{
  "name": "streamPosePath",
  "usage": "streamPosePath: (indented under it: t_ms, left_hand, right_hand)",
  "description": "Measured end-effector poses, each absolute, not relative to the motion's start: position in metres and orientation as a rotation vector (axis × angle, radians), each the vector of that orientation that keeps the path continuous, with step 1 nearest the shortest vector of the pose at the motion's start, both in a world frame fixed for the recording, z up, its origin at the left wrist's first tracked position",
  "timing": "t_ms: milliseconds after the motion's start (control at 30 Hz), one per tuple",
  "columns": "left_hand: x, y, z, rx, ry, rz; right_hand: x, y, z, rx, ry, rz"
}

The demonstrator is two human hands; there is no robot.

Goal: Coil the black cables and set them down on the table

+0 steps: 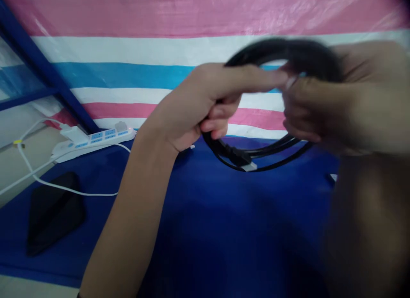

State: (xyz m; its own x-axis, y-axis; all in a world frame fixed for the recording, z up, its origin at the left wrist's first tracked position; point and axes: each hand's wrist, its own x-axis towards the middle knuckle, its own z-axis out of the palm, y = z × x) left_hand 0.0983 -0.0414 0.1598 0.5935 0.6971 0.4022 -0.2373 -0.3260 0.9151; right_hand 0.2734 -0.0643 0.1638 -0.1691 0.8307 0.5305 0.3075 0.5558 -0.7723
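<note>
I log one coiled black cable (282, 50), right of upper centre, gripped by my left hand (214, 92) and right hand (333, 101); one white power strip (96, 140), left.

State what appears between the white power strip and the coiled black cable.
The head view shows the left hand, holding the cable, and its forearm there, plus a small, partly hidden dark item.
</note>
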Motion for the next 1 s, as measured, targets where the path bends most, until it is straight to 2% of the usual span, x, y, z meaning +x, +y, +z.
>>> streamPosePath:
  t_ms: [67, 167, 367, 500, 700, 867, 1000]
  left_hand:
    - [0.099, -0.041, 0.159, 1.649, 0.419, 0.959]
    - [0.1, -0.043, 0.163, 1.579, 0.391, 1.097]
    - [0.097, -0.039, 0.173, 1.194, 0.394, 1.297]
    - [0.096, -0.034, 0.167, 1.221, 0.384, 1.188]
    - [0.095, -0.04, 0.163, 1.634, 0.543, 0.811]
    - [0.099, -0.043, 0.163, 1.489, 0.418, 1.022]
    - [0.104, -0.038, 0.162, 1.314, 0.396, 1.118]
  right_hand:
    - [0.28, -0.063, 0.161, -1.006, -1.842, 0.542]
    - [0.274, -0.056, 0.156, -0.917, -1.768, 0.477]
    - [0.244, -0.048, 0.156, -0.682, -1.341, 0.893]
    - [0.251, -0.054, 0.161, -0.754, -1.366, 0.966]
    - [0.274, -0.059, 0.161, -1.013, -1.79, 0.918]
    - [0.267, -0.061, 0.166, -0.829, -1.636, 0.924]
    - [0.268, -0.058, 0.174, -0.635, -1.457, 1.152]
